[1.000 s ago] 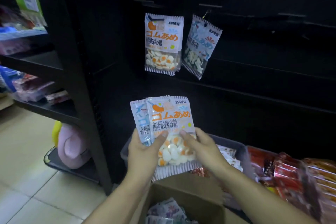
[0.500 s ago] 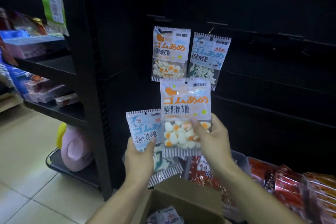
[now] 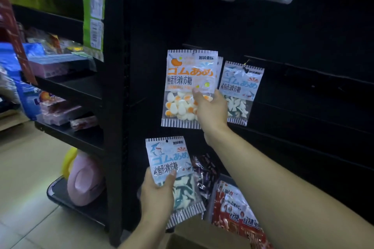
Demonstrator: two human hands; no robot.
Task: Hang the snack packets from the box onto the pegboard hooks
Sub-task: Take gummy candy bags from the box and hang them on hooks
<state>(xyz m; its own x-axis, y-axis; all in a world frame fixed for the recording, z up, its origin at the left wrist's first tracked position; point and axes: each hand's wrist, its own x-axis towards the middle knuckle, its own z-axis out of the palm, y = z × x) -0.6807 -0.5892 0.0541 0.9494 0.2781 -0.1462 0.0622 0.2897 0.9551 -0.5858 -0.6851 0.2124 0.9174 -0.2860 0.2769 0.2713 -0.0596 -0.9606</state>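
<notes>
- Glossy plastic film, orange-lettered: the egg-candy packet (image 3: pixel 189 87) sits at centre frame, pinched at its lower right by the right hand (image 3: pixel 212 110), its top edge up at the pegboard (image 3: pixel 303 36) hook, which I cannot make out.
- It looks light, soft and crinkly, likely slick; holding nearer the top hole would probably steady it.
- The left hand (image 3: pixel 156 192) grips a blue shark packet (image 3: pixel 172 170), low centre, thumb across its face.
- Another shark packet (image 3: pixel 239 92) already hangs to the right.
- The cardboard box (image 3: pixel 202 236) lies at the bottom edge.
</notes>
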